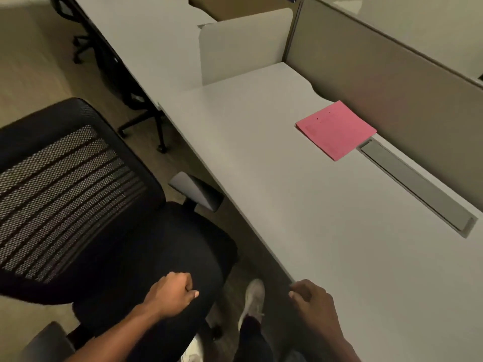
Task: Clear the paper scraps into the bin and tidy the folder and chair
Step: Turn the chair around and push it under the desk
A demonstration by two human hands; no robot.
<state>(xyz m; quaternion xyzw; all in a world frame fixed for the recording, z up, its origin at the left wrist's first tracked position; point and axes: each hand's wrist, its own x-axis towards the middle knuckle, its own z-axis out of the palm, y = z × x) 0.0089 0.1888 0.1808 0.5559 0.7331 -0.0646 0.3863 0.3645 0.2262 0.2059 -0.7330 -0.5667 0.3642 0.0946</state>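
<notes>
A pink folder (335,129) lies flat on the white desk (313,205), far right, against the partition. A black office chair (109,231) with a mesh back stands left of the desk, turned sideways, its seat close to the desk edge. My left hand (171,291) is curled into a fist over the chair seat with nothing visible in it. Over the desk's near edge, my right hand (309,296) has its fingers bent and seems to hold nothing. No paper scraps or bin are in view.
A grey cable-tray lid (415,186) runs along the desk by the beige partition (392,82). A low white divider (243,45) separates a second desk beyond. Another black chair (136,105) stands under that desk. My shoe (252,296) is on the floor between chair and desk.
</notes>
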